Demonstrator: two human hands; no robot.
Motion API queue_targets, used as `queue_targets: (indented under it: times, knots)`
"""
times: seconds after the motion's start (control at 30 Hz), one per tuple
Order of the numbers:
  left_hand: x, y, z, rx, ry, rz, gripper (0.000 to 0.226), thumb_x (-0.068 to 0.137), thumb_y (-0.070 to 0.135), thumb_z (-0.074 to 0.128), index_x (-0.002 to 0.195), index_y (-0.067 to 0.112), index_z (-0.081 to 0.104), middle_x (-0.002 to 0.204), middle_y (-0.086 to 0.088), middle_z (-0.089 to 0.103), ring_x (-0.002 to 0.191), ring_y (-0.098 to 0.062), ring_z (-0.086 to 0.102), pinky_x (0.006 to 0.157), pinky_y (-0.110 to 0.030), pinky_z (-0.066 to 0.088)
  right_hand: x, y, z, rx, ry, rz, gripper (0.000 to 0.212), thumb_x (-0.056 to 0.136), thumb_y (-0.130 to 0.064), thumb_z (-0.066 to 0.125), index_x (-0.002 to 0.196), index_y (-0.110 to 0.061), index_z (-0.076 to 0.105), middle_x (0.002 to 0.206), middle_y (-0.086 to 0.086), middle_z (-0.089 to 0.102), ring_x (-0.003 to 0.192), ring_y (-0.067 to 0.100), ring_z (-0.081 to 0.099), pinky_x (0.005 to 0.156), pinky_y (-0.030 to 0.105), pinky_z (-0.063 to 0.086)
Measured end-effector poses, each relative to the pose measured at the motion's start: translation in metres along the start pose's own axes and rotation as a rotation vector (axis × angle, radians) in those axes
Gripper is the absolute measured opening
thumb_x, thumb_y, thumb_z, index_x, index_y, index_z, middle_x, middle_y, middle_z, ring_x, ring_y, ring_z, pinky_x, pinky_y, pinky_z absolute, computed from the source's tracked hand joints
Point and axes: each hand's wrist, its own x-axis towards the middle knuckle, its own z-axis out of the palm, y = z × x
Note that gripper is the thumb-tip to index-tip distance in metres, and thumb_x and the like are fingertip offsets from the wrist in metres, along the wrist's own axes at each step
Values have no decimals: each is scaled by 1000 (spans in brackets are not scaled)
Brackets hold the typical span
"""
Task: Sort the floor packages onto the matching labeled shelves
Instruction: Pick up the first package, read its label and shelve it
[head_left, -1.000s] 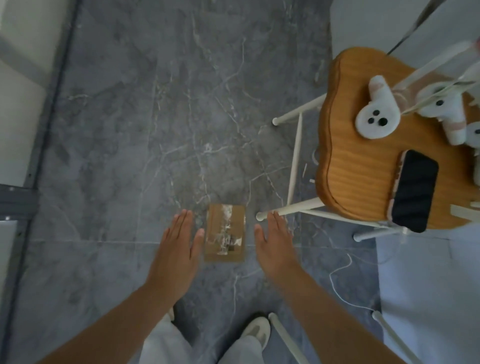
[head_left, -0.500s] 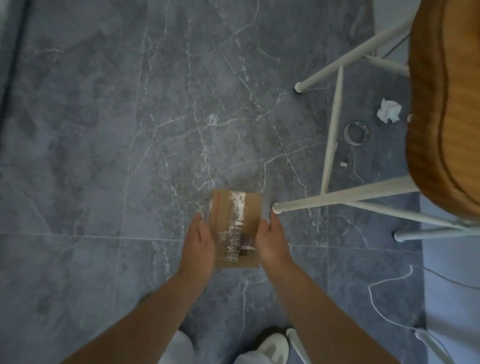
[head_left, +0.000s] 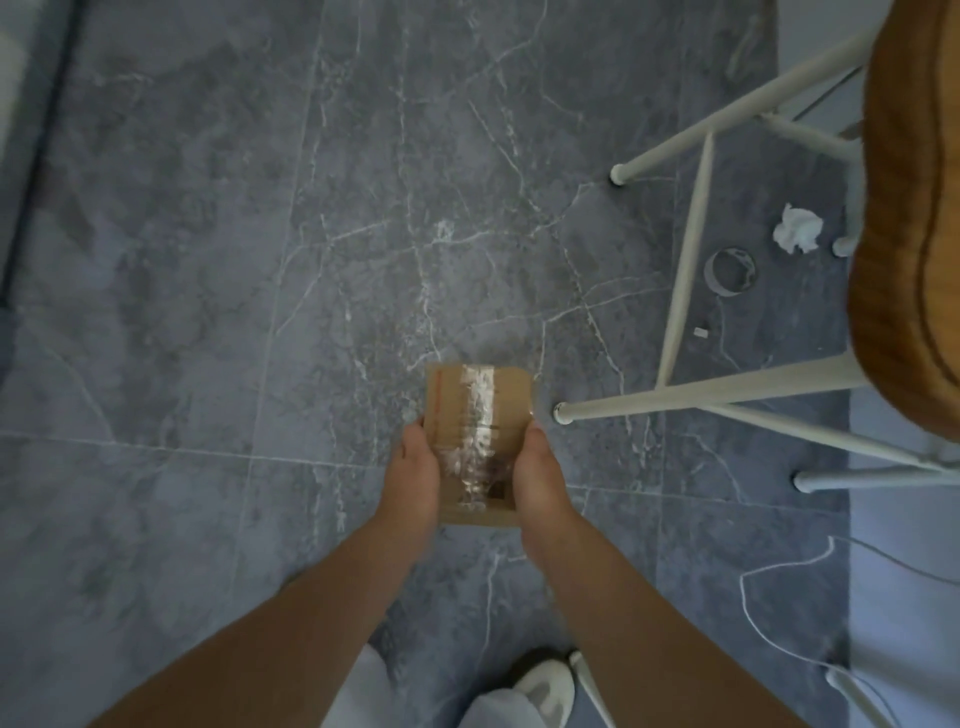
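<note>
I note left hand (head_left: 413, 475) and right hand (head_left: 537, 470) pressed flat against the sides of the taped cardboard package (head_left: 478, 415) at floor (head_left: 208, 260) level; glossy tape could let it slip, or it clips the stool leg (head_left: 701, 397).

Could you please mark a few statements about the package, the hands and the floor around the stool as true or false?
1. Both hands grip the cardboard package, left hand and right hand on opposite sides. True.
2. The package is sealed with black tape. False: the tape is clear and shiny.
3. A crumpled white paper lies on the floor under the stool. True.
4. The tape ring sits on the stool seat. False: it lies on the floor.
</note>
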Motion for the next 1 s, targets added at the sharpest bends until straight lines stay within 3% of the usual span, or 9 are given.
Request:
queue_targets:
  times: [0.23,0.3,0.47,0.6,0.7,0.77,0.83,0.9,1.0]
  knots:
    - [-79,52,-31,-79,68,5,47,105,29,24,104,14,68,106,-15,68,95,-30,64,83,-38,54,-81,-48,-2,-89,-55,-93,56,107,-47,22,146,-16,47,140,4,53,137,25,46,109,32,33]
    - [-109,72,-48,-112,109,18,48,105,31,24,107,12,68,108,-15,68,98,-30,63,87,-38,54,-111,-63,1,-138,-87,-110,59,106,-51,21,151,-19,40,154,4,43,143,23,39,117,36,28]
    - [-172,123,-94,-154,112,107,46,105,27,25,100,11,68,91,-12,68,75,-22,61,60,-29,47,-201,-106,0,-228,-189,-156,57,106,-52,17,154,-25,33,156,4,40,143,22,38,113,35,29]
    - [-222,160,-129,-180,113,177,46,102,29,28,101,11,71,97,-14,73,82,-28,67,62,-30,51,-262,-134,-3,-222,-267,-245,57,106,-52,19,154,-25,34,154,4,43,141,21,40,108,32,33]
    - [-258,189,-157,-211,127,208,47,101,30,30,105,12,74,94,-12,74,86,-30,70,66,-34,56,-313,-154,5,-243,-261,-364,52,106,-52,17,149,-35,40,141,-9,50,136,20,47,106,26,33]
    - [-283,208,-175,-238,103,251,48,101,30,29,103,13,74,94,-10,75,86,-29,70,73,-38,58,-344,-169,9,-239,-275,-440,52,105,-56,16,145,-41,46,142,-7,56,125,17,56,110,37,42]
    - [-309,226,-191,-239,59,302,50,101,33,28,104,15,75,95,-8,76,89,-27,71,77,-40,59,-380,-188,7,-230,-270,-487,52,106,-53,16,143,-40,49,131,-9,60,106,8,60,94,30,49]
    - [-337,243,-207,-253,21,350,54,98,38,27,113,19,75,104,-8,77,96,-26,72,89,-46,59,-413,-203,1,-236,-279,-531,51,106,-51,18,142,-36,50,122,-8,59,93,4,57,82,23,44]
    - [-381,266,-234,-254,-13,409,53,96,41,28,117,24,74,109,-7,76,100,-24,71,91,-43,57,-466,-218,3,-230,-270,-552,52,105,-54,19,145,-35,48,124,-9,54,120,15,54,100,29,37]
